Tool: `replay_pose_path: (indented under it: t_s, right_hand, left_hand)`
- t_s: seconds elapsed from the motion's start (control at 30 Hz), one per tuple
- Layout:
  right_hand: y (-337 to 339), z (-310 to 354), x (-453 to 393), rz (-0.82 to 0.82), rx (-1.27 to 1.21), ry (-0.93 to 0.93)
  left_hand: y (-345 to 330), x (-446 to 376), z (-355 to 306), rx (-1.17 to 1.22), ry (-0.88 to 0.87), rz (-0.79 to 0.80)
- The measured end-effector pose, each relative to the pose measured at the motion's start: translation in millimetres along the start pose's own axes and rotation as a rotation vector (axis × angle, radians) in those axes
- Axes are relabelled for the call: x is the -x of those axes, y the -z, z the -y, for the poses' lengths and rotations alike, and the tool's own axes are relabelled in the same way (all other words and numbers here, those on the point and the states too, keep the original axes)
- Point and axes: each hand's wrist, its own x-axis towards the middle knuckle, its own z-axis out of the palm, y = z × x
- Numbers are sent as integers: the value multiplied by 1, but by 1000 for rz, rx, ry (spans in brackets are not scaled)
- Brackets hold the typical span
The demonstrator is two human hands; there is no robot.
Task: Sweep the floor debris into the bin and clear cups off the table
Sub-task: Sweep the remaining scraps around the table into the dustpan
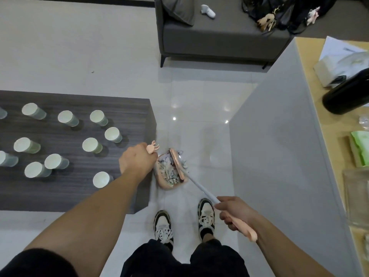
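Debris [169, 173] piled in pink dustpan [164, 183] – left hand [137, 159] gripping its handle, right hand [234, 213] gripping broom [196, 185], cups [91, 145] on table [123, 108].

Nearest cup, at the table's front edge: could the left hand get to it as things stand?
Probably not yet. The cup stands open beside the left forearm, but the left hand grips the dustpan handle, so it would have to let go first.

Left hand [137, 159] grips the pink dustpan handle [152, 148]. Right hand [233, 212] grips the broom [196, 183]. Broom head rests across the dustpan [169, 172], which holds paper debris [166, 172] on the floor [199, 100]. Cups [90, 145] stand upright on the table [119, 102], near its right edge.
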Motion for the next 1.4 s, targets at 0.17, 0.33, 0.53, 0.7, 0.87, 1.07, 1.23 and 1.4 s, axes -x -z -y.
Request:
replay_pose_path:
  t_s: [0.17, 0.33, 0.53, 0.7, 0.87, 1.07, 1.23, 1.4]
  right_hand:
    - [28, 9, 12, -30, 12, 55]
    - [30, 35, 4, -105, 100, 134]
    - [6, 67, -50, -143, 197, 177]
    - [-21, 53, -74, -38, 133, 110]
    - [-29, 30, -55, 13, 34, 67]
    - [-7, 33, -28, 22, -89, 76]
    - [8, 29, -12, -6, -120, 117]
    - [-2, 27, -25, -140, 40, 155]
  left_hand:
    - [0, -2, 2, -2, 2, -3]
    - [0, 0, 0, 5, -1, -11]
    - [-3, 5, 7, 6, 15, -44]
    - [-5, 4, 12, 9, 25, -69]
    - [-6, 2, 7, -11, 15, -45]
    - [-4, 2, 8, -5, 13, -18]
    - [-2, 1, 15, 9, 2, -16]
    - [-3, 3, 19, 5, -6, -40]
